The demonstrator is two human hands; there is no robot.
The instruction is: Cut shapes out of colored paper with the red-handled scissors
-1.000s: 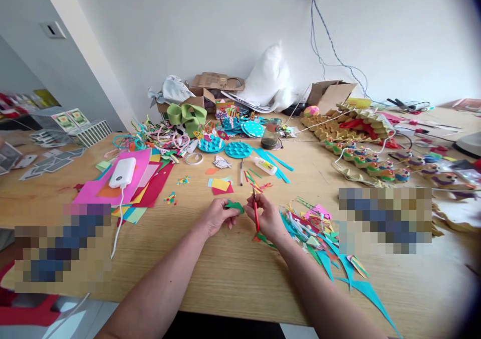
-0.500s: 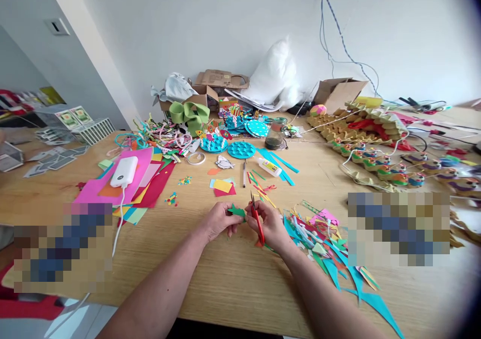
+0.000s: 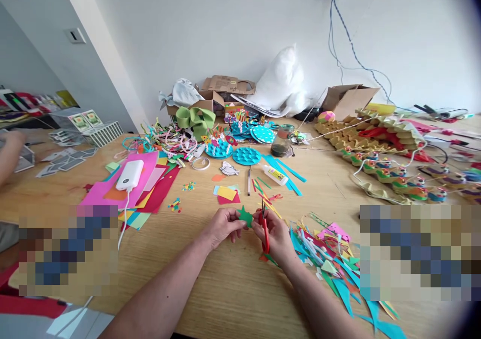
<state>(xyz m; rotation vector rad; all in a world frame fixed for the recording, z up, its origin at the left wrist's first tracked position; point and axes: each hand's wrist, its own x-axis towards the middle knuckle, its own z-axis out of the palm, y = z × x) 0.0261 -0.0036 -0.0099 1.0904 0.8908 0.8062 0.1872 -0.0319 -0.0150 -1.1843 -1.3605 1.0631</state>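
While the left hand (image 3: 224,227) pinches green paper (image 3: 245,216), right hand (image 3: 278,236) gripping red scissors (image 3: 266,236), tabletop (image 3: 221,284) stretching to its near edge

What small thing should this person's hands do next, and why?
Perhaps swing the red-handled scissors round toward the green paper piece, if more trimming is wanted. The left hand already pinches the paper, whose edge looks jagged, while the right hand holds the scissors with the blades pointing away from the person, beside the paper rather than on it.
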